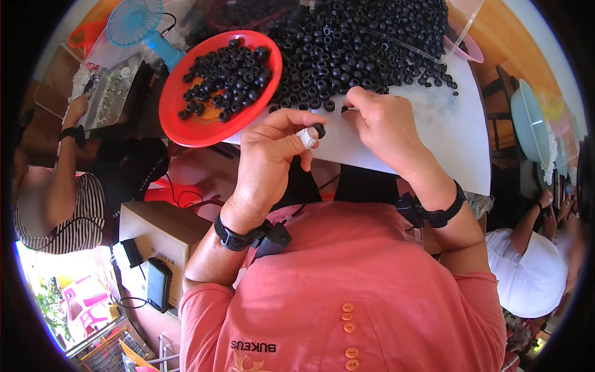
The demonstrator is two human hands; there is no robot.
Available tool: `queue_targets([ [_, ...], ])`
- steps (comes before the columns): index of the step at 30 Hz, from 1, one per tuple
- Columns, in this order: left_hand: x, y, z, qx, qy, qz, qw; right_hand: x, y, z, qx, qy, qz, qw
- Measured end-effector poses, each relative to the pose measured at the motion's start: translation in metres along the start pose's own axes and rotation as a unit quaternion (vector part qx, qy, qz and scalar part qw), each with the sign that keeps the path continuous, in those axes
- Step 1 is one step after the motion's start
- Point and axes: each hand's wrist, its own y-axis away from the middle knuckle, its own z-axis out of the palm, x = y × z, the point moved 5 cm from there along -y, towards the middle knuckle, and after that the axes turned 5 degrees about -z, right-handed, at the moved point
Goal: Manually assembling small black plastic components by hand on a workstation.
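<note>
My left hand (265, 154), white tape round its thumb, pinches a small black ring-shaped part (319, 130) between thumb and fingers. My right hand (392, 129) is beside it, over the table's near edge, its fingers curled together. A tiny dark bit shows at those fingertips, too small to name. Just beyond both hands spreads a large heap of similar black parts (347, 53), round with holes. More of them lie in a red plate (168, 121) left of the heap, tilted near my left hand.
The parts lie on a white-covered table (462, 133). A blue fan (131, 23) stands at the far left, near a metal tray (99, 115) where another person's hand works. A pink bowl (474, 51) and a pale green basin (530, 124) are on the right. A cardboard box (145, 223) sits lower left.
</note>
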Motion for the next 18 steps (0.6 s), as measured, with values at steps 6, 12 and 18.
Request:
queue_targets([
  [6, 0.001, 0.000, 0.002, 0.010, 0.014, 0.010, 1.000, 0.007, 0.002, -0.003, -0.005, 0.005, 0.014, 1.000],
  [12, -0.002, 0.001, 0.002, 0.008, 0.009, 0.019, 1.000, 0.011, -0.001, 0.000, -0.019, 0.014, 0.030, 0.999],
  [18, -0.002, 0.003, 0.003, 0.007, 0.003, 0.015, 1.000, 0.003, 0.003, 0.001, -0.008, 0.074, -0.017, 0.997],
])
